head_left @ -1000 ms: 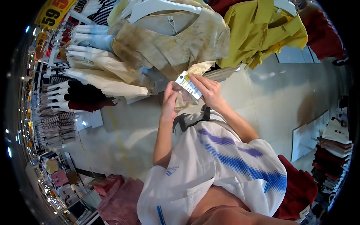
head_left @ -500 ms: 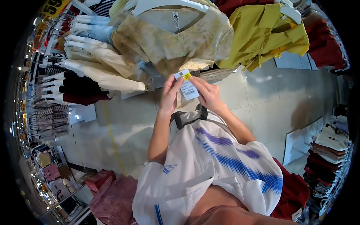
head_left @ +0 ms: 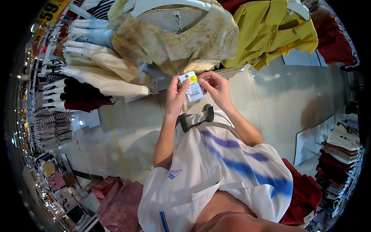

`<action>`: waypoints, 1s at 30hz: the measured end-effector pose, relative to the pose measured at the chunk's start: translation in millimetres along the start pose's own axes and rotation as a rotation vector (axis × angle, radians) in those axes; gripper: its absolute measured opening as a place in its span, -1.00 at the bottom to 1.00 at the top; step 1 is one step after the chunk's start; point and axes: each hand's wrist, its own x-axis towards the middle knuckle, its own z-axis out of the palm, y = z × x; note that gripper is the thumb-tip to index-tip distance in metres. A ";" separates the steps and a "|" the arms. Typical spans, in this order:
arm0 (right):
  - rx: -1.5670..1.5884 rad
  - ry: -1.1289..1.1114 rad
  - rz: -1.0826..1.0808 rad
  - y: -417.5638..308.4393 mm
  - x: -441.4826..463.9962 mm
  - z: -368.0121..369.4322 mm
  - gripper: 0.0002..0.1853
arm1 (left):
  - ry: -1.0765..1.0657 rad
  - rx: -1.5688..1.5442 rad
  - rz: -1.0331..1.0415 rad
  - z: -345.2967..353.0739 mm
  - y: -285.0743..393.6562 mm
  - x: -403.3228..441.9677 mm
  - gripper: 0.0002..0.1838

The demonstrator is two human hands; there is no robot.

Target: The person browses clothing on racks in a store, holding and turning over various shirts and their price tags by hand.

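A white price tag point(head_left: 194, 94) with a yellow sticker point(head_left: 193, 79) and printed barcode lies tilted between my hands, below a hanging blouse. My left hand point(head_left: 176, 98) is closed on the tag's left side, its thumb pressed on the front. At the right edge, by the sticker, my right hand point(head_left: 217, 90) is closed with thumb and forefinger together; its other fingers curl partly behind the tag. Just above hangs the tie-dyed beige and brown blouse point(head_left: 170, 42) on a white hanger point(head_left: 170, 5). The blouse's lower edge is partly hidden behind my hands.
A mustard-yellow shirt point(head_left: 270, 34) hangs to the right of the blouse. Cream garments point(head_left: 108, 79) and dark ones hang on the left rack. Pink clothing point(head_left: 119, 207) is at the lower left, dark red clothing point(head_left: 303, 193) at the lower right. Tiled floor point(head_left: 270, 104) shows between the racks.
My right hand has shifted slightly right and up, its thumb moving off the tag's face to its edge, uncovering more of the sticker. My left hand keeps its grip.
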 end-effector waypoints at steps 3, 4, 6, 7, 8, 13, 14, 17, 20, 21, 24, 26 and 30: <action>0.018 -0.019 0.019 2.2 2.5 1.0 -0.87 | 0.036 0.058 0.005 4.0 3.5 -1.6 -0.75; 0.026 -0.035 0.030 3.7 3.3 0.4 -0.87 | 0.032 0.052 -0.001 3.2 2.6 -1.5 -0.75; 0.035 -0.053 0.037 5.6 5.2 0.1 -0.87 | 0.027 0.048 -0.003 1.9 2.1 -0.8 -0.74; 0.019 -0.061 0.047 5.9 5.5 0.2 -0.87 | 0.033 0.035 -0.014 1.8 2.2 -0.5 -0.74; 0.004 -0.068 0.056 6.6 5.3 0.3 -0.87 | 0.038 0.022 -0.025 1.1 2.0 0.1 -0.74; -0.002 -0.141 0.067 15.8 4.4 -3.7 -0.86 | 0.029 -0.069 -0.127 -10.7 -7.6 7.4 -0.76; 0.009 -0.138 0.074 17.8 4.8 -4.4 -0.87 | 0.019 -0.075 -0.144 -11.5 -9.1 8.0 -0.76; 0.059 -0.153 0.094 23.5 5.2 -7.2 -0.88 | 0.000 -0.073 -0.160 -10.9 -9.6 8.4 -0.78; 0.102 -0.175 0.124 22.4 4.3 -9.4 -0.89 | 0.011 -0.062 -0.119 -12.7 -17.3 9.0 -0.79; 0.104 -0.177 0.143 20.9 3.2 -10.4 -0.88 | -0.023 -0.058 -0.131 -11.4 -18.8 9.0 -0.79; 0.075 -0.181 0.163 18.3 1.9 -13.4 -0.85 | 0.049 -0.032 -0.033 -14.6 -29.6 10.8 -0.78; 0.065 -0.172 0.140 29.4 3.3 -14.5 -0.83 | 0.017 -0.047 -0.037 -17.0 -33.5 12.7 -0.75; 0.076 -0.177 0.115 43.2 4.5 -20.0 -0.79 | -0.033 -0.001 0.000 -20.9 -40.3 19.7 -0.76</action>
